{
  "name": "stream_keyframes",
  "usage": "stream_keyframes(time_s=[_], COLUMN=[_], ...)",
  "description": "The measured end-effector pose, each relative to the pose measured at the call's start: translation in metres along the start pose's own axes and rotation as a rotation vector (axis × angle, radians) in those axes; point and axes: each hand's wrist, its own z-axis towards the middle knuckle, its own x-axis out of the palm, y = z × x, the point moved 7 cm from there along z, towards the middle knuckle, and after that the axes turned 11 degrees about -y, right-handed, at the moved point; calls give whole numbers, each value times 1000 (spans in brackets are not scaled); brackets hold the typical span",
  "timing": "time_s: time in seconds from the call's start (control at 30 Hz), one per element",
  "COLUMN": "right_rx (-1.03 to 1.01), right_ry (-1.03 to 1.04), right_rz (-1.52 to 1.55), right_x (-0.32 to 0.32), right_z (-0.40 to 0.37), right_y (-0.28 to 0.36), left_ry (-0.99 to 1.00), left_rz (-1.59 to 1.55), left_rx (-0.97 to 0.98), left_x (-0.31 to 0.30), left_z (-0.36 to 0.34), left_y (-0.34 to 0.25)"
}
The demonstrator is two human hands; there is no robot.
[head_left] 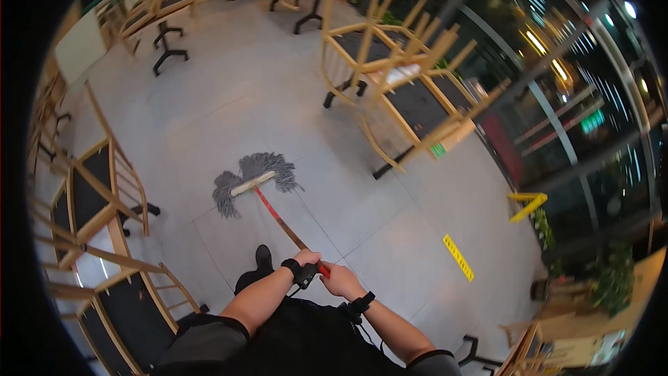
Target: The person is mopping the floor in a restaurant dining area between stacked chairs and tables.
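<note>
A mop point(254, 182) with grey strands and a pale crossbar lies spread on the tiled floor point(327, 195) ahead of me. Its long handle, red and brown, runs back toward my body. My left hand point(306, 258) is wrapped around the handle near its upper end. Just beside it, my right hand point(342, 280) grips the red end of the same handle. Both wrists wear black straps, the left one carrying a small dark device. The fingers' undersides are hidden from the camera.
Upturned wooden chairs point(417, 101) rest on tables at the upper right, with more chairs point(97, 184) along the left. A yellow floor strip point(458, 257) and a yellow stand point(527, 207) are on the right, near glass walls and plants point(612, 280). A black shoe point(264, 259) shows below the mop.
</note>
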Motion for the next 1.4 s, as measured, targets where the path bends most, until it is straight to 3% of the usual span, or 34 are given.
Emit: stream_keyframes(time_s=[0.07, 0.13, 0.3, 0.4, 0.47, 0.53, 0.6, 0.73, 0.87, 0.97, 1.03, 1.2, 1.27, 1.33, 1.4], right_rx=[1, -7, -99, -121, -245, 0, -60, -134, -342, -547, -666, -828, -863, -832, -1056], right_ry=[12, 18, 127, 169, 127, 456, 459, 552, 566, 625, 608, 598, 607, 713, 626], right_rz=[-3, 55, 52, 107, 116, 249, 239, 299, 208, 130, 169, 40, 37, -20, 23], right_x=[0, 4, 19, 32, 41, 45, 54, 52, 48, 33, 14, 13, 16, 32, 63], right_z=[24, 55, 129, 166, 182, 184, 190, 184, 178, 166, 156, 146, 141, 136, 137], right_y=[6, 21, 87, 128, 147, 168, 164, 160, 161, 185, 205, 209, 207, 199, 192], left_ry=[-20, -50, -170, -258, -223, -221, -251, -237, -445, -466, -375, -435, -239, -265, -380], left_rz=[-83, 76, 73, 8, -88, -15, 0, -147, -12, 24, 34, -236, -331, -226, -260], left_rx=[-10, 91, 59, 42, 72, 17, 8, -10, -19, -68, 18, -75, -156, -89, -83], left_x=[-22, -52, -142, -193, -216, -238, -247, -239, -241, -248, -252, -243, -216, -202, -197], left_z=[4, 3, 23, 46, 73, 71, 64, 67, 46, 34, 24, -40, -79, -109, -134], left_y=[-15, -47, -78, -77, -58, -62, -63, -41, -34, -23, -22, 7, 21, 30, 45])
